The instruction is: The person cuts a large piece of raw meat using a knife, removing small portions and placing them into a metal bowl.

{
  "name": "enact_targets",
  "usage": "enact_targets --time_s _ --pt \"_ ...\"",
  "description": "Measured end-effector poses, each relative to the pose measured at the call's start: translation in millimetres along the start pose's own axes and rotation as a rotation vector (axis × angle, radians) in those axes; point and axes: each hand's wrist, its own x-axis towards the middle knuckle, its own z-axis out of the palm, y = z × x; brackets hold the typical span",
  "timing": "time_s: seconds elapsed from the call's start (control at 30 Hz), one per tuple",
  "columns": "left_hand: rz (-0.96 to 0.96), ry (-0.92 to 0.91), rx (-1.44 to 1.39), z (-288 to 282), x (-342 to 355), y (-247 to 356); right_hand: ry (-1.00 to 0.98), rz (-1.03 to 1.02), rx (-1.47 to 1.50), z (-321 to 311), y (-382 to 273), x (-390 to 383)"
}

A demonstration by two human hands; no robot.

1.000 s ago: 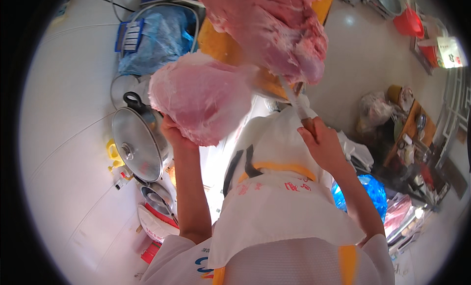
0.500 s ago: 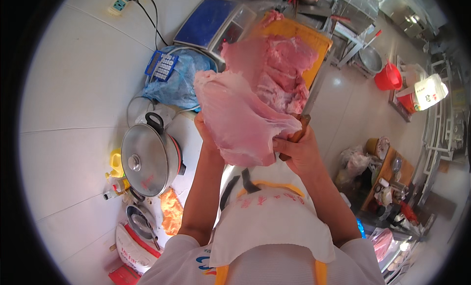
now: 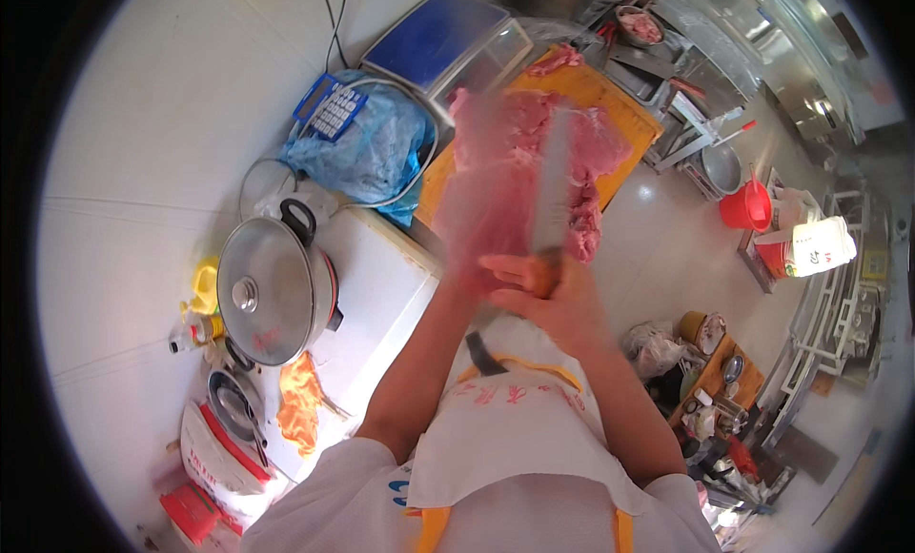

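A slab of raw pink meat (image 3: 484,205), smeared by motion, is over the near left part of the wooden cutting board (image 3: 629,115). At its near end is my left hand (image 3: 469,279), closed on the meat; its fingers are blurred and mostly hidden. My right hand (image 3: 562,301) grips the wooden handle of a knife (image 3: 553,186). The broad blade points away from me, above the meat, and two of that hand's fingers stretch left toward the slab. More raw meat (image 3: 602,148) lies spread on the board, with a small scrap (image 3: 556,60) near the far edge.
Beyond the board's left stands a scale (image 3: 437,39) with a blue top. A blue plastic bag (image 3: 367,153) bears a calculator (image 3: 330,107). Nearer left is a lidded pan (image 3: 272,291) beside an orange cloth (image 3: 298,405). A bowl of meat (image 3: 640,26) stands far right; a red bucket (image 3: 745,206) is further right.
The slab has dropped from in front of me toward the board and turned. My right hand has let go of the slab's edge, and the knife blade now shows, pointing away.
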Motion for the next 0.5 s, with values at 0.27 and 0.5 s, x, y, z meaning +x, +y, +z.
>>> enact_targets --time_s 0.27,0.5 --pt "-0.033 0.004 0.135 -20 25 2 0.326 0.112 0.336 -90 31 35" --pt "-0.334 0.054 -0.148 10 27 25 0.058 0.062 0.844 -92 87 84"
